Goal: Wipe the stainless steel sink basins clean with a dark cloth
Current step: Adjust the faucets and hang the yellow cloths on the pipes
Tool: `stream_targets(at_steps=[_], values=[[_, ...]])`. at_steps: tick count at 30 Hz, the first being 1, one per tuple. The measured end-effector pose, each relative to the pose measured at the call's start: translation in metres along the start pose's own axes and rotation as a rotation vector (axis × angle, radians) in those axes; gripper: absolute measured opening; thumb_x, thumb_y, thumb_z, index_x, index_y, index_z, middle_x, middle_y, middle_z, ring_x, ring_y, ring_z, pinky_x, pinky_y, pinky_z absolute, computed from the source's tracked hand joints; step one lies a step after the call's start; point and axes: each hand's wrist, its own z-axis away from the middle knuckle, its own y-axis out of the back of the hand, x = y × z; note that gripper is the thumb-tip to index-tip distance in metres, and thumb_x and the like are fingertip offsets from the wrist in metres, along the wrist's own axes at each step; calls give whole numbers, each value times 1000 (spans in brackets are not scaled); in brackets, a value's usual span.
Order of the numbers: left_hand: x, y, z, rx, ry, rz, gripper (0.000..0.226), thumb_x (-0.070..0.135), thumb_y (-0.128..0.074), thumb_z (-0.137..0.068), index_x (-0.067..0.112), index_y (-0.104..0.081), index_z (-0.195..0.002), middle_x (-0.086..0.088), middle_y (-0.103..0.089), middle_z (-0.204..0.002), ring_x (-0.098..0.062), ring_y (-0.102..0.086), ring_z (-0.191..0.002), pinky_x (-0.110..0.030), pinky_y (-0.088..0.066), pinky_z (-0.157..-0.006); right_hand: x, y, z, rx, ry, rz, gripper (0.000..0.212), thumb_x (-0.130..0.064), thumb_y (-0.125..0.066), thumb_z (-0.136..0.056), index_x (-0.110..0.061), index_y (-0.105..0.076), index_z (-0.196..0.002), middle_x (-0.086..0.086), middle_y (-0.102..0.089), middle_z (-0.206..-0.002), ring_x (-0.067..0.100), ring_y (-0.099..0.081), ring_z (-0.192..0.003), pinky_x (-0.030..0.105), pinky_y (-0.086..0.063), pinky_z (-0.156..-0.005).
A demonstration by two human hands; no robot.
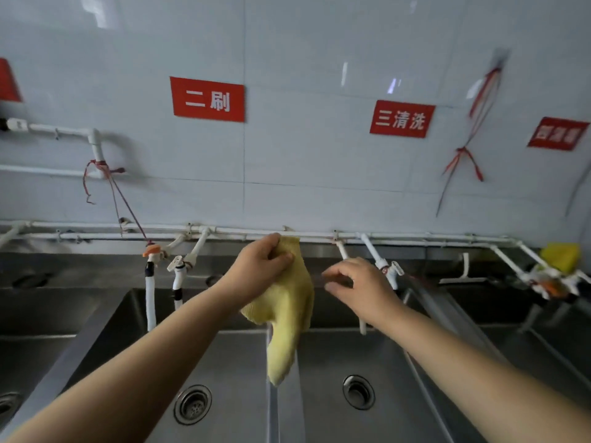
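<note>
My left hand (260,270) grips the top corner of a pale yellow cloth (287,314), which hangs down over the divider between two stainless steel basins. The left basin (224,362) has a round drain (192,404); the right basin (377,356) has its own drain (358,392). My right hand (355,286) hovers just right of the cloth with fingers loosely curled, holding nothing. No dark cloth is in view.
White pipes (319,235) run along the tiled wall with several taps (179,266) hanging over the basins. Red signs (208,99) are on the wall. More basins lie at the far left (32,346) and right (543,330). A yellow sponge (561,257) sits at far right.
</note>
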Motion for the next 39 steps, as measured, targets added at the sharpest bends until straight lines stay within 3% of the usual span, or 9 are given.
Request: stream_targets(at_steps=[3,8,13,16,22,26,33,36,39], values=[[38,-34,6,-166,-74,-69,16,17,-57,-89,3,-50,-83,2,-45,-68,-9,-43,-61,-27,-38,-59,32,30,40,27,-168,-102,23,-20,-67,-84,-26,-67,-106,-11,-64,-101,5,-59,-97,22,-47,-86],[86,-87,24,-344,-43,168,20,20,-57,-76,3,-55,-86,-2,-55,-75,-13,-54,-72,-27,-43,-66,58,72,103,-20,-448,-523,12,-27,-52,-95,-30,-58,-105,-7,-62,-109,16,-56,-112,26,-46,-89],[114,-141,45,-406,-53,295,9,17,-56,-73,22,-63,-76,7,-63,-71,-8,-60,-70,-21,-46,-63,81,97,165,-172,-580,-888,48,-47,-37,-95,-14,-57,-123,7,-63,-121,22,-53,-119,39,-35,-106],[124,-169,56,-423,-19,318,10,19,-57,-71,19,-63,-79,4,-62,-76,-12,-59,-75,-26,-46,-68,92,114,192,-236,-600,-993,39,-39,-55,-89,-14,-62,-118,6,-65,-119,24,-57,-115,38,-40,-102],[132,-221,58,-365,79,240,6,15,-61,-84,18,-66,-81,3,-63,-74,-8,-60,-67,-21,-48,-61,130,153,225,-9,-714,-1052,17,-11,-67,-82,-6,-64,-98,12,-73,-92,25,-70,-85,34,-54,-72],[119,-264,48,-326,127,70,11,14,-58,-91,5,-60,-85,-3,-52,-72,-12,-50,-63,-24,-42,-60,156,184,237,105,-677,-1027,11,-7,-67,-81,-7,-65,-92,11,-73,-80,22,-70,-73,29,-55,-61],[99,-381,4,-336,196,121,4,5,-59,-89,8,-60,-87,-9,-62,-76,-16,-59,-64,-25,-51,-60,217,241,242,270,-694,-613,3,-17,-68,-81,-18,-66,-80,6,-70,-80,23,-68,-77,37,-53,-72],[89,-442,-7,-444,237,105,7,9,-61,-87,16,-60,-86,-8,-64,-83,-18,-61,-72,-24,-48,-61,250,274,245,350,-776,-425,3,-23,-66,-82,-22,-63,-81,-2,-68,-78,16,-65,-74,28,-50,-63],[86,-504,-17,-672,258,92,7,13,-58,-90,16,-60,-96,-6,-64,-93,-15,-64,-79,-20,-48,-61,286,309,253,476,-838,-302,7,-24,-65,-80,-19,-63,-82,2,-67,-78,19,-65,-74,31,-50,-64]])
